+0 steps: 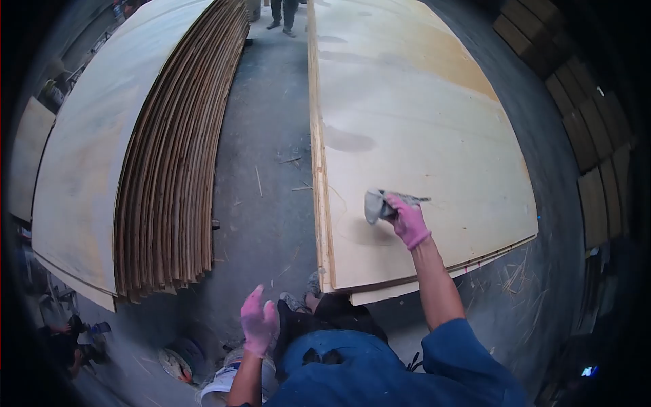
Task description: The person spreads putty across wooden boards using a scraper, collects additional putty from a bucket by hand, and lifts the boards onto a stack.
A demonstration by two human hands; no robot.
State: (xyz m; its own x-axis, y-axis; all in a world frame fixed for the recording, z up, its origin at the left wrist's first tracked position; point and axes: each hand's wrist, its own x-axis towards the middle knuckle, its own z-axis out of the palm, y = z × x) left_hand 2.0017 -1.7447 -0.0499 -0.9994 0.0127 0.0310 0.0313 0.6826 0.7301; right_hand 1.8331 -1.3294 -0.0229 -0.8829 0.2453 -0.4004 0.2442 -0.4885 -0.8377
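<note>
My right hand (pixel 409 222), in a pink glove, is closed around a grey scraper (pixel 374 205) with a wide blade. A thin dark piece sticks out to the right of the fingers; I cannot tell whether it belongs to the same tool. Hand and scraper are over the near left part of a pale plywood sheet (pixel 420 156), and a shadow falls beneath them. My left hand (pixel 259 322), also pink-gloved, is open with the fingers apart. It holds nothing and is above a white bucket (pixel 220 386) beside my legs.
To the left stands a tall stack of plywood sheets (pixel 176 149), its layered edges facing the aisle. Wood slivers lie on the grey floor (pixel 264 156). A second bucket (pixel 182 359) is at lower left. A person's legs (pixel 283 13) show at the far end; brown stacks (pixel 590 129) line the right.
</note>
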